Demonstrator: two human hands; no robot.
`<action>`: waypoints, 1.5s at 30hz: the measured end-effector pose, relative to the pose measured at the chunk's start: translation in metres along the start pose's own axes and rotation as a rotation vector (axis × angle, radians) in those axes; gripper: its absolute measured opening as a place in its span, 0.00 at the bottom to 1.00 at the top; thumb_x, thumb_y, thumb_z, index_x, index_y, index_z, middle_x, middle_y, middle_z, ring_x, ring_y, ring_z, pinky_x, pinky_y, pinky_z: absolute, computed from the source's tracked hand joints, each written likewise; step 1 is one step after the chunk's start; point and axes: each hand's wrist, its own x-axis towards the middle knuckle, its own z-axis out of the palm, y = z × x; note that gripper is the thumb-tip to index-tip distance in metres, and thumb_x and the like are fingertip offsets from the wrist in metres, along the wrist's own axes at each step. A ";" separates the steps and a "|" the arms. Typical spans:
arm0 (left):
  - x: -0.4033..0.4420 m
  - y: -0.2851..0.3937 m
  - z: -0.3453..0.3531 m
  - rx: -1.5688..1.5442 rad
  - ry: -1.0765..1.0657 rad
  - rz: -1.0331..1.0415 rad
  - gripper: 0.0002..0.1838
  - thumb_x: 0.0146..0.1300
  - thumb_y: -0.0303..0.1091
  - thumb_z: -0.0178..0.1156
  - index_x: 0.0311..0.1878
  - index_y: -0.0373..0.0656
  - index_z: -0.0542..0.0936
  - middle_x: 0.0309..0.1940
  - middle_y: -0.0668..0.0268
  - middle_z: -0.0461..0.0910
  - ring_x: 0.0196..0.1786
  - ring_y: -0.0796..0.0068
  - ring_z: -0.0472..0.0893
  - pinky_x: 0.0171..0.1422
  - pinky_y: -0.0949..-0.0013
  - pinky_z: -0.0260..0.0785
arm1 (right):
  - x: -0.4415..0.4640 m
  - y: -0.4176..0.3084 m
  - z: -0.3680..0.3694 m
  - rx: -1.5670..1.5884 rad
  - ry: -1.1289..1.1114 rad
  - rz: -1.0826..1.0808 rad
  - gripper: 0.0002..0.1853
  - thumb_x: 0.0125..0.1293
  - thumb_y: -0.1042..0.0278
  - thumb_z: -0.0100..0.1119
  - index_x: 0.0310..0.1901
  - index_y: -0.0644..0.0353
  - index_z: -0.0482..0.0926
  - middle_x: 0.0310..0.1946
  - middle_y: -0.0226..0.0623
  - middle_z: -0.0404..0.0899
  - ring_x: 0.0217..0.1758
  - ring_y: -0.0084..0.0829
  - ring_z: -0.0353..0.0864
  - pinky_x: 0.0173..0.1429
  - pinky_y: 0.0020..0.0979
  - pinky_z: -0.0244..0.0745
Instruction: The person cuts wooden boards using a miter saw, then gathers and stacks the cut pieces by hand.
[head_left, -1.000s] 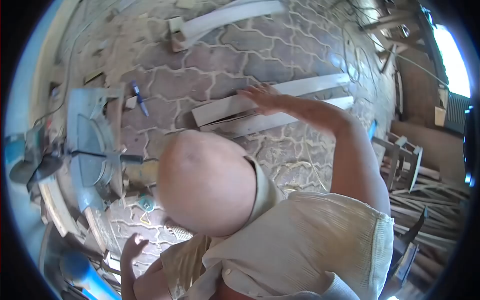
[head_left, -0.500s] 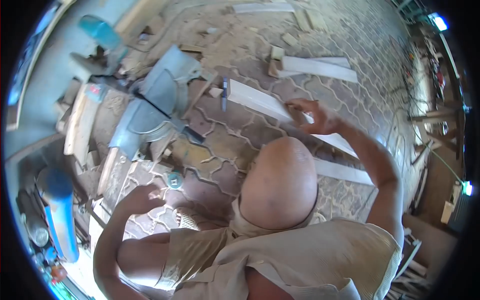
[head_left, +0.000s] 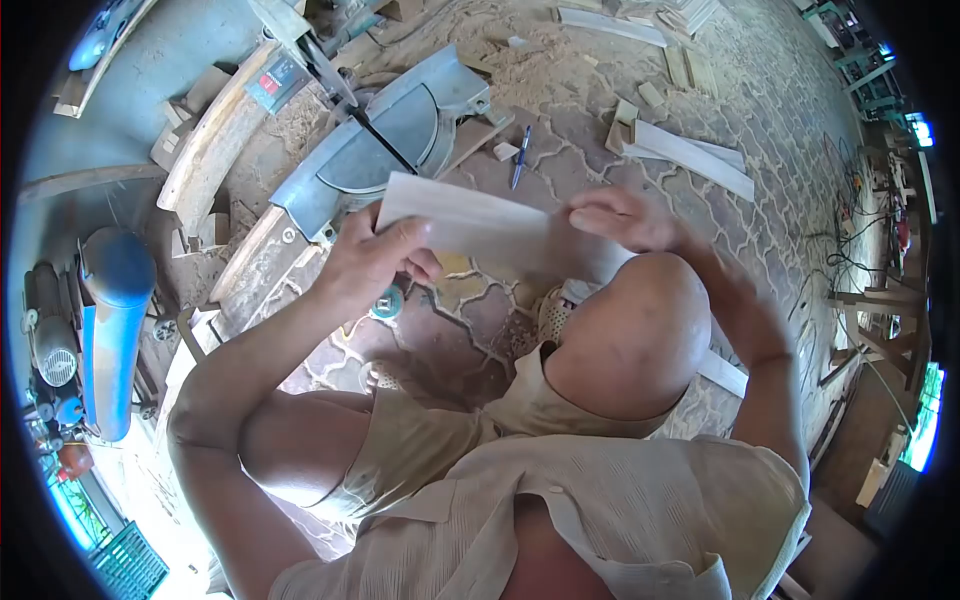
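A pale wooden board [head_left: 470,222] is raised above the floor, slanting across in front of my knees. My left hand [head_left: 375,258] is closed on its left end, thumb on the near face. Farther along, my right hand [head_left: 630,218] grips the board's upper edge, a little blurred. Below its fingers is a brown area on the board, perhaps shadow or a separate piece; I cannot tell. My raised knee hides the board's right end. Beyond the board stands a grey saw base [head_left: 380,140] with a black slot.
A blue pen [head_left: 521,158] lies on the paved floor beside a small wood offcut [head_left: 507,151]. More boards [head_left: 695,160] lie farther right. A teal round object [head_left: 386,302] is below my left hand. A blue tank [head_left: 118,330] stands at left.
The board has come up off the floor beside the pen. My left hand has moved up from near my leg and taken its left end. The view has shifted.
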 end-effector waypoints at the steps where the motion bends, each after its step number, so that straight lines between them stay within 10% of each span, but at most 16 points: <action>1: 0.003 -0.005 -0.008 -0.001 0.002 -0.006 0.21 0.74 0.39 0.61 0.61 0.33 0.73 0.44 0.56 0.85 0.36 0.67 0.87 0.40 0.64 0.82 | -0.007 0.013 0.001 0.005 -0.004 0.002 0.20 0.75 0.54 0.60 0.51 0.67 0.83 0.37 0.36 0.84 0.39 0.29 0.82 0.42 0.31 0.78; 3: 0.010 -0.021 -0.032 -0.225 0.103 0.021 0.22 0.72 0.39 0.63 0.61 0.34 0.74 0.44 0.56 0.85 0.35 0.68 0.88 0.40 0.65 0.84 | -0.027 0.070 0.005 -0.011 0.571 -0.083 0.18 0.74 0.55 0.61 0.50 0.63 0.84 0.33 0.33 0.83 0.35 0.26 0.81 0.38 0.30 0.76; 7: 0.013 -0.043 -0.080 -0.202 0.136 0.052 0.19 0.76 0.40 0.56 0.61 0.36 0.78 0.47 0.61 0.85 0.44 0.69 0.86 0.50 0.62 0.82 | -0.110 0.166 0.070 0.885 0.572 0.232 0.21 0.74 0.52 0.58 0.55 0.62 0.81 0.44 0.35 0.82 0.46 0.30 0.80 0.49 0.35 0.74; 12: 0.016 -0.072 -0.123 -0.189 0.238 -0.082 0.17 0.76 0.43 0.59 0.60 0.45 0.77 0.42 0.69 0.84 0.37 0.79 0.82 0.40 0.69 0.74 | -0.112 0.149 0.146 1.229 0.507 0.227 0.32 0.77 0.46 0.51 0.70 0.64 0.70 0.66 0.43 0.77 0.69 0.41 0.76 0.74 0.45 0.67; 14: 0.018 -0.073 -0.126 -0.157 0.193 -0.122 0.17 0.75 0.42 0.60 0.60 0.45 0.77 0.41 0.68 0.84 0.36 0.78 0.82 0.41 0.69 0.75 | -0.084 0.179 0.147 1.806 0.598 0.493 0.29 0.76 0.48 0.53 0.63 0.68 0.72 0.57 0.45 0.81 0.59 0.40 0.82 0.67 0.43 0.75; 27: -0.009 -0.105 -0.171 -0.215 0.179 -0.471 0.18 0.75 0.49 0.58 0.50 0.43 0.79 0.36 0.60 0.85 0.35 0.67 0.86 0.42 0.61 0.80 | 0.053 0.155 0.023 1.433 0.752 0.066 0.12 0.71 0.67 0.62 0.51 0.61 0.76 0.39 0.35 0.84 0.36 0.34 0.85 0.44 0.36 0.83; 33: 0.019 -0.093 -0.133 -0.136 0.242 -0.377 0.20 0.77 0.46 0.54 0.62 0.42 0.72 0.43 0.64 0.83 0.46 0.69 0.84 0.39 0.63 0.80 | 0.158 0.183 0.000 1.517 0.579 -0.001 0.17 0.68 0.67 0.64 0.57 0.58 0.75 0.46 0.37 0.81 0.51 0.39 0.81 0.53 0.47 0.81; 36: 0.042 -0.083 -0.120 -0.132 0.225 -0.335 0.21 0.77 0.46 0.56 0.61 0.38 0.73 0.37 0.58 0.82 0.26 0.70 0.80 0.33 0.65 0.75 | 0.198 0.157 -0.011 1.380 0.495 0.006 0.20 0.69 0.66 0.64 0.59 0.59 0.74 0.49 0.39 0.80 0.54 0.40 0.80 0.57 0.49 0.79; 45: 0.133 -0.092 -0.101 -0.099 0.565 -0.190 0.18 0.70 0.46 0.66 0.49 0.38 0.83 0.26 0.66 0.78 0.22 0.77 0.76 0.28 0.69 0.71 | 0.287 0.188 -0.094 1.246 0.546 0.015 0.18 0.71 0.68 0.64 0.60 0.53 0.74 0.50 0.34 0.80 0.53 0.37 0.81 0.58 0.45 0.79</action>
